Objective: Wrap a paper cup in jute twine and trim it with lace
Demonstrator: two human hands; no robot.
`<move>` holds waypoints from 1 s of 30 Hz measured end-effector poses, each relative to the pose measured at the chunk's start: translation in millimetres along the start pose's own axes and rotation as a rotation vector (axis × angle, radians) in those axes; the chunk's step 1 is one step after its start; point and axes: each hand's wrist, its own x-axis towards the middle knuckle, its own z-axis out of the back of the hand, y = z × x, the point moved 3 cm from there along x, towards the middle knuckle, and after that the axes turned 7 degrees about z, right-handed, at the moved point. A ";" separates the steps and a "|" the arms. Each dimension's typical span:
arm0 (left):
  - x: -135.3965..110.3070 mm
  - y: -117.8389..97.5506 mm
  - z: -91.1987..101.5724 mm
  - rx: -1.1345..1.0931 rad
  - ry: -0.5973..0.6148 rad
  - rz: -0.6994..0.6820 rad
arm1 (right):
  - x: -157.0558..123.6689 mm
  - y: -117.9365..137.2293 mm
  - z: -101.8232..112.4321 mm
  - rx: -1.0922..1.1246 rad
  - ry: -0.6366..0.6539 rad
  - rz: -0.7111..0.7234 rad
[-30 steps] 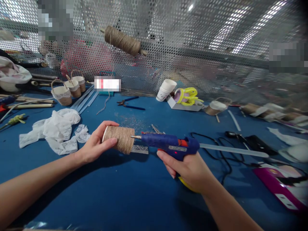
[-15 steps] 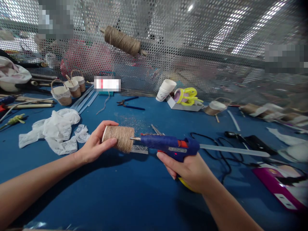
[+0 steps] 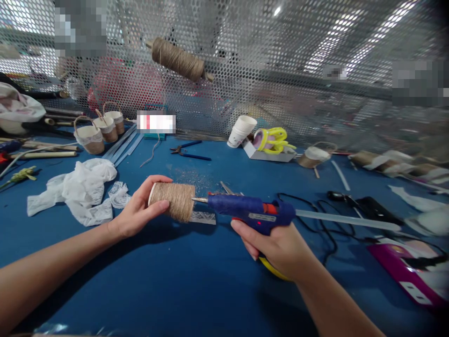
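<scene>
My left hand [image 3: 145, 206] is closed round a paper cup wrapped in brown twine [image 3: 178, 199], held on its side with the white rim facing left. A blue hot glue gun [image 3: 242, 209] is in the grip of my right hand [image 3: 270, 243]. Its metal nozzle points left at the end of the twine-wrapped cup, at or very near its edge. A long clear glue stick [image 3: 347, 220] sticks out of the back of the gun. Under the cup, partly hidden, a strip of white lace [image 3: 203, 218] lies on the blue table.
White lace fabric [image 3: 82, 189] lies at left, below several small twine baskets [image 3: 90, 139]. Blue-handled pliers [image 3: 191, 152], stacked paper cups [image 3: 242, 131] and yellow-handled scissors [image 3: 275, 140] are at the back. A black cord and magenta power strip [image 3: 403, 271] are at right.
My right hand has drawn the glue gun slightly to the right, so the nozzle has shifted from over the twine to the cup's end. My left hand and the cup have barely moved.
</scene>
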 end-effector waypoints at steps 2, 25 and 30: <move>0.4 2.9 0.6 -0.025 0.000 0.003 | -0.9 -1.3 -0.7 -0.004 0.004 -0.006; -0.8 -1.5 0.6 0.071 -0.015 -0.016 | -4.3 6.3 -2.1 -0.034 -0.033 -0.043; -2.8 -2.4 -0.6 0.120 -0.004 -0.038 | 0.3 -2.5 -0.5 -0.011 -0.019 -0.036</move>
